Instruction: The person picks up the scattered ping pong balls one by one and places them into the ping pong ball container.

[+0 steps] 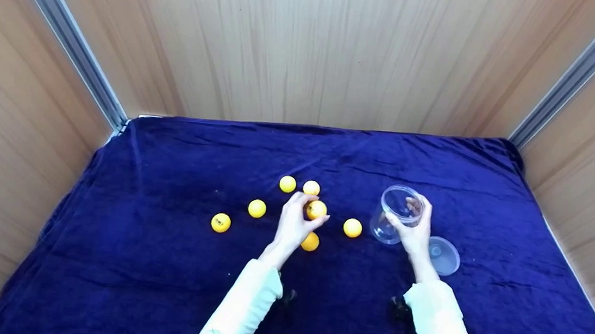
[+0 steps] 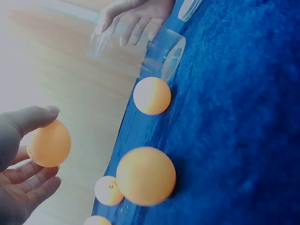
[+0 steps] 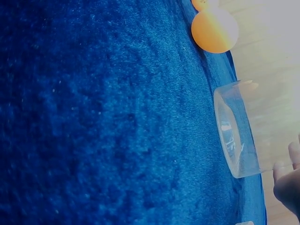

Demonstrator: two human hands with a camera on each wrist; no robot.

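Between thumb and fingers my left hand [image 1: 292,222] pinches an orange ping-pong ball [image 1: 317,210], held above the cloth in the left wrist view. My right hand [image 1: 416,230] grips a clear plastic jar [image 1: 387,227] around its upper part, thumb on the near side and fingers on the far side. The jar's round mouth faces up and has no lid on it. A single ping-pong ball [image 1: 353,228] lies on the cloth between the two hands. Another ball [image 1: 310,241] sits just below the left hand, partly covered by it in the head view.
Dark blue velvet cloth [image 1: 156,273] covers the table. Beyond the left hand lie two balls, one yellow [image 1: 287,184] and one paler [image 1: 311,188]; two more [image 1: 257,208] lie to its left. A translucent round lid [image 1: 444,256] rests by the right wrist. Wooden panels [image 1: 309,48] enclose the table.
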